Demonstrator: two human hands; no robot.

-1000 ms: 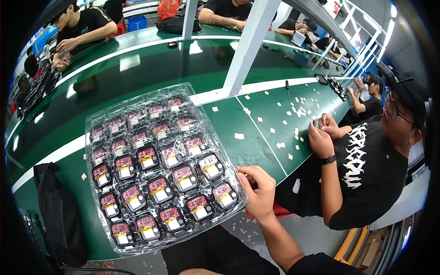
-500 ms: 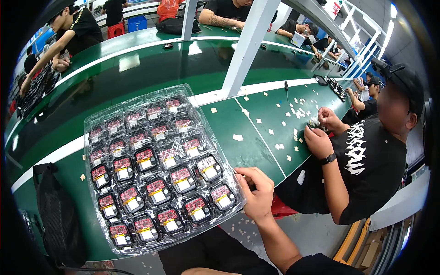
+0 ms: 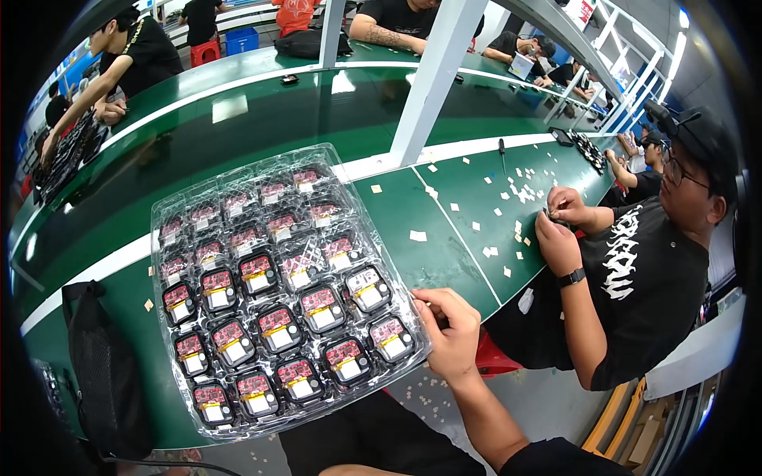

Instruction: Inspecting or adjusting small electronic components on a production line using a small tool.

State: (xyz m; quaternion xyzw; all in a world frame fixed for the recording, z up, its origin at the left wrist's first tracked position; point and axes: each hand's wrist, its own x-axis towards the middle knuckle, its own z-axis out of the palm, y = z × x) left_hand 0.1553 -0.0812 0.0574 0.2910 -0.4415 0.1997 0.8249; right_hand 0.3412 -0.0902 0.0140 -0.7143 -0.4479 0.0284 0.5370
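A clear plastic blister tray lies tilted in front of me, its near edge reaching past the green bench. Its pockets hold several black rounded-square device housings, with red circuit boards, white pads and yellow tape strips showing. One pocket right of the middle seems to have no housing. My right hand pinches the tray's right rim near its lower corner, thumb and fingers closed on the plastic. My left hand is out of view.
Loose pale paper squares and a screwdriver are scattered on the bench. A black bag lies at the left. A grey post rises behind the tray. At my right a co-worker's hands handle a small part.
The whole view has shifted slightly, with the tray and my right hand keeping their places relative to each other. The co-worker's head and hands have moved a little.
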